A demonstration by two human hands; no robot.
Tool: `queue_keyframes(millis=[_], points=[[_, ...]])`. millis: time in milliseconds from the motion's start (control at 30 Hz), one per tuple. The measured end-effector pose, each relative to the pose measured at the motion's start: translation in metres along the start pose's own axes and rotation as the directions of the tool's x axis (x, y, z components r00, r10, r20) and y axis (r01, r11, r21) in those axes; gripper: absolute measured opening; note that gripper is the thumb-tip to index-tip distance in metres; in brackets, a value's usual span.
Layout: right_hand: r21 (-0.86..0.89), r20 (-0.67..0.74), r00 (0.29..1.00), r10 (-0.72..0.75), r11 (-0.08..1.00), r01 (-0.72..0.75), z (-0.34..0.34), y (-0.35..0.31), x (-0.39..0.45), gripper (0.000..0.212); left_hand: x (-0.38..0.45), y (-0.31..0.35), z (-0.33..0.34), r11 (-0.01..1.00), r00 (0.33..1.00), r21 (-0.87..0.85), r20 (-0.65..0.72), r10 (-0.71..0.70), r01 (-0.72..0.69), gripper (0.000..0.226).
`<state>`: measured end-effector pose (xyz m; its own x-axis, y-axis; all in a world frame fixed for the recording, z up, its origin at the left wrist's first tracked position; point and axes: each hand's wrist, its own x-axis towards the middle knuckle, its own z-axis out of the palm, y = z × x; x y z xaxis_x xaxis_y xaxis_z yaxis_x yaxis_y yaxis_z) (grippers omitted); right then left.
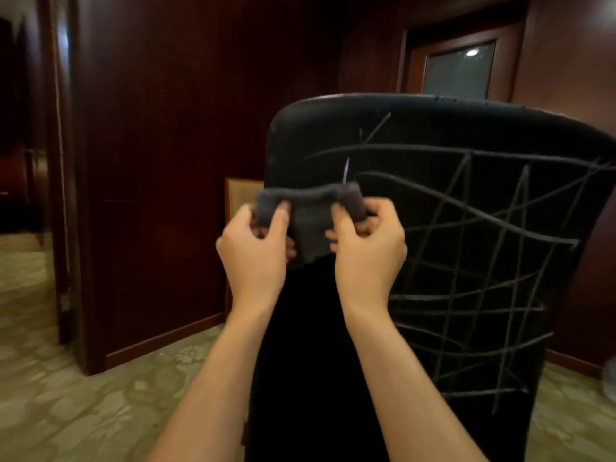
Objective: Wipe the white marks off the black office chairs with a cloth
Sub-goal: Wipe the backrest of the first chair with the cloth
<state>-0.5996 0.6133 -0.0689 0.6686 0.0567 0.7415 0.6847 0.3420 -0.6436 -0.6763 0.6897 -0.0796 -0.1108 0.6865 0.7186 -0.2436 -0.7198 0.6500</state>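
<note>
2 hands, left hand (255, 248) and right hand (366, 245), pinch the cloth (308, 221) stretched crosswise, white marks (466, 255) lying rightward on the chair back (416, 128).

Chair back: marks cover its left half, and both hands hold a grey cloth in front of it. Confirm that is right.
Not quite. In the head view the marks cover the right half of the chair back; its left half looks plain black. The left hand and right hand do hold the grey cloth.

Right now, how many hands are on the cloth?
2. The left hand pinches the left end of the dark cloth, the right hand pinches its right end, in front of the marked chair back.
</note>
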Motion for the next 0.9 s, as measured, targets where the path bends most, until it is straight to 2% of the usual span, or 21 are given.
queue_keyframes(millis=[67,133,233,300,367,500,600,700,800,900], points=[[0.005,0.031,0.996,-0.086,0.996,0.086,0.008,-0.024,0.023,0.016,0.03,0.024,0.006,0.999,0.998,0.003,-0.04,0.054,-0.054,0.023],[-0.089,0.06,0.99,-0.124,0.988,0.129,0.013,-0.035,0.031,0.021,0.042,0.031,0.007,0.999,0.999,0.009,-0.028,0.038,-0.038,0.025],[-0.311,0.009,1.0,0.002,0.95,0.001,0.012,-0.014,0.017,0.031,0.023,0.009,0.003,0.996,1.0,0.093,0.005,-0.011,0.011,0.026],[-0.314,-0.006,0.995,0.103,0.944,-0.099,0.007,0.006,-0.002,0.036,-0.001,-0.005,-0.002,0.994,0.997,0.092,0.024,-0.069,0.066,0.024],[-0.245,-0.001,0.992,0.122,0.962,-0.119,0.003,0.011,-0.012,0.036,-0.006,-0.006,-0.003,0.996,0.998,0.073,0.024,-0.062,0.061,0.024],[-0.119,-0.051,0.994,-0.095,0.989,0.088,0.006,-0.028,0.024,0.034,0.037,0.026,0.009,0.995,0.995,0.034,-0.025,0.096,-0.095,0.03],[-0.077,-0.01,0.977,-0.213,0.974,0.212,0.008,-0.065,0.064,0.03,0.071,0.059,0.019,0.988,0.988,-0.004,-0.023,0.153,-0.153,0.03],[-0.228,-0.002,0.98,-0.201,0.954,0.195,0.01,-0.058,0.072,0.031,0.072,0.058,0.02,0.993,0.993,0.031,0.052,0.11,-0.111,0.029],[-0.403,0.025,0.99,-0.137,0.905,0.135,0.0,-0.014,0.042,0.03,0.028,0.018,0.016,0.992,0.993,0.101,0.098,0.068,-0.078,0.022],[-0.446,0.083,0.992,-0.1,0.886,0.126,-0.013,0.008,0.018,0.032,0.002,-0.004,0.011,0.995,0.994,0.085,0.103,0.049,-0.058,0.023]])
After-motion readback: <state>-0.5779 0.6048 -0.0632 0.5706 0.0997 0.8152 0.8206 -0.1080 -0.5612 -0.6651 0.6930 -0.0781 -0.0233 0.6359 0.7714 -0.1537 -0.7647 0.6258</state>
